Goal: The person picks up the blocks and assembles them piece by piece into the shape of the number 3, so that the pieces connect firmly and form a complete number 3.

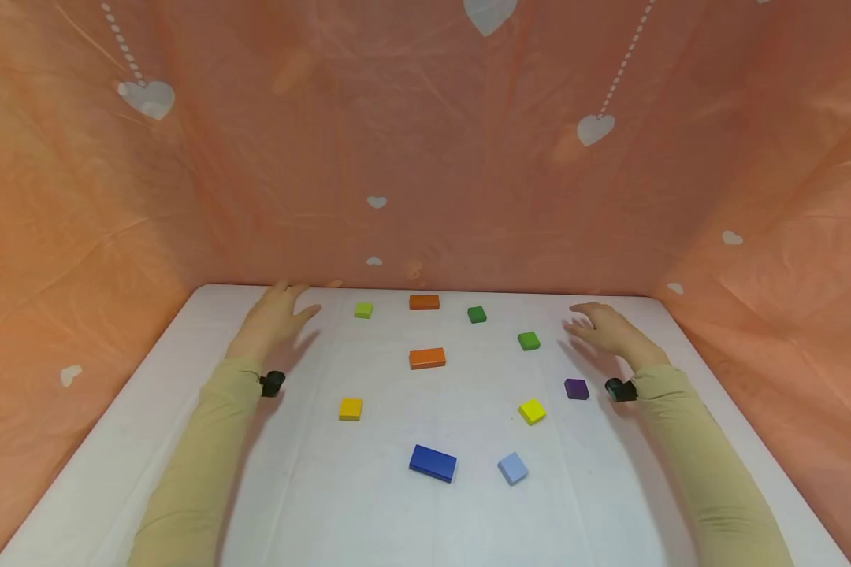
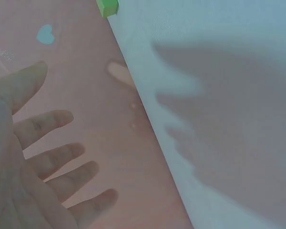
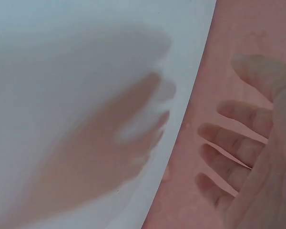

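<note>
My left hand (image 1: 273, 319) hovers above the far left of the white table, fingers spread and holding nothing. The lime green block (image 1: 364, 310) lies nearest it, to its right; a corner of that block (image 2: 107, 6) shows at the top of the left wrist view. Over the far right side, my right hand (image 1: 610, 329) also holds nothing, its fingers spread and slightly bent (image 3: 248, 143). Nearest to it are a green block (image 1: 529, 341) and a purple block (image 1: 577, 389). Both hands cast shadows on the tabletop.
Scattered over the white table (image 1: 312, 504) are orange blocks (image 1: 427, 358) (image 1: 424, 302), a dark green block (image 1: 477, 315), an amber block (image 1: 351, 409), a yellow block (image 1: 532, 412), a dark blue block (image 1: 432, 463) and a light blue block (image 1: 513, 468). An orange curtain (image 1: 425, 157) surrounds the table.
</note>
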Demonstrator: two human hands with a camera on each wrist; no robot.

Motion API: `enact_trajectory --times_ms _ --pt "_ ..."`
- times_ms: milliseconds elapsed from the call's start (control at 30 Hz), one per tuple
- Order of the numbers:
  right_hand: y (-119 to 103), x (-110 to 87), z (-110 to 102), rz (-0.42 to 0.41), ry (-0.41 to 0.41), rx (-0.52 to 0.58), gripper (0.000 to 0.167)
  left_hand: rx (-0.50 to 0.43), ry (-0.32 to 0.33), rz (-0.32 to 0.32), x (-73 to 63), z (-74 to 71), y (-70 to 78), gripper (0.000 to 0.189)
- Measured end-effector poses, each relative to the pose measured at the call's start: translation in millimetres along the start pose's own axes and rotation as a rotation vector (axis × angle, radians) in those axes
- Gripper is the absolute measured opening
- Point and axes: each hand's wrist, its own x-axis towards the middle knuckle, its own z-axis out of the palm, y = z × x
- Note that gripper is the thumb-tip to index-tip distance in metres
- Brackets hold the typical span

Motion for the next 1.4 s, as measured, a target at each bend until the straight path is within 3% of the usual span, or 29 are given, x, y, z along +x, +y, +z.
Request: enact_trajectory --times_ms 233,467,567,933,1200,1400 --pt "1 -2.0 -1 0.024 -0.014 0.086 0.048 -0.166 -0.028 0.024 -3.5 -0.8 -1.5 0.048" --pt "0 -4.5 -3 0.021 -0.001 0.152 0.045 -0.210 -0.072 -0.073 -6.6 -1.7 -4.7 0.066" --pt "0 -6.4 -3 0.007 0.002 0.178 0.044 -0.241 -0.081 -0.075 -7.0 -1.8 -6.1 0.067" --pt "-7 -11.7 -12 0.000 0.017 0.235 0.044 -0.320 -0.029 -0.042 -8.6 -3.3 -13.3 0.060" --pt "-12 -12.2 -13 -0.015 0.038 0.272 0.043 -0.387 -0.016 -0.017 -9.1 -6.5 -8.1 0.061" --pt "-16 -15.9 -17 -0.035 0.041 0.313 0.040 -0.434 -0.013 -0.040 -8.9 -8.2 -0.5 0.062"
